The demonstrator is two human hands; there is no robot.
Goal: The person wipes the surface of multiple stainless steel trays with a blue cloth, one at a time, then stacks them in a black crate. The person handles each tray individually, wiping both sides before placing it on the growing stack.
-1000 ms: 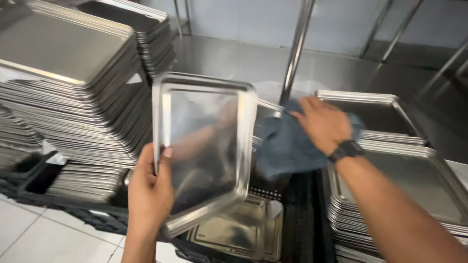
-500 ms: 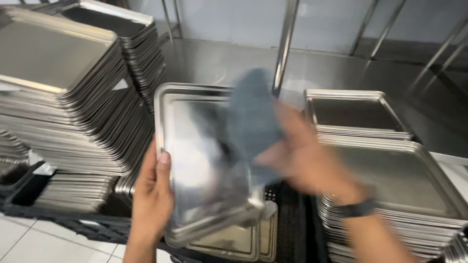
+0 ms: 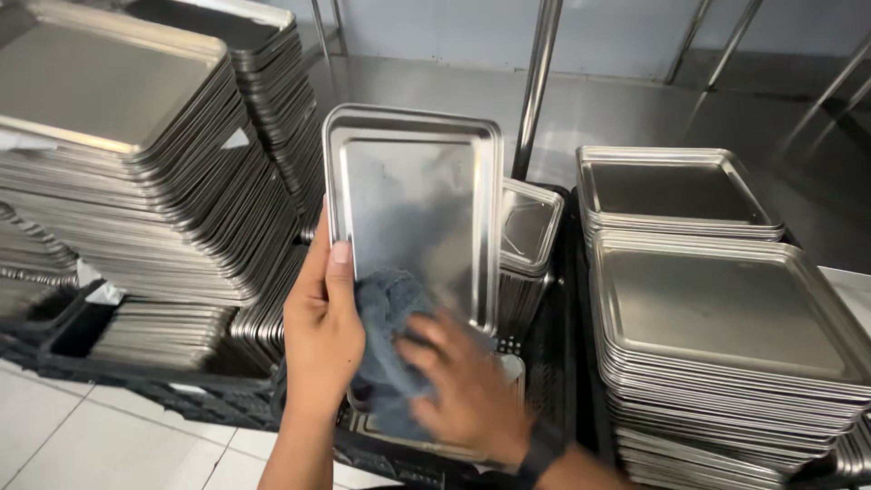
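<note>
My left hand [image 3: 322, 331] grips the left rim of a rectangular steel tray [image 3: 419, 204], held up and tilted toward me, thumb on its inner face. My right hand [image 3: 467, 386] presses a grey-blue cloth [image 3: 386, 336] against the tray's lower end; the hand is blurred. A dark watch sits on my right wrist. The tray's lower edge is hidden behind the cloth and hand.
Tall stacks of steel trays [image 3: 136, 172] stand at the left, with another stack behind them [image 3: 263, 63]. Two more stacks [image 3: 726, 327] sit at the right. Black crates [image 3: 553, 363] hold further trays below. A steel pole [image 3: 535, 82] rises behind the held tray.
My right hand has swept the cloth from the right, across the tray's face, down to its lower end. The held tray has risen and turned more upright.
</note>
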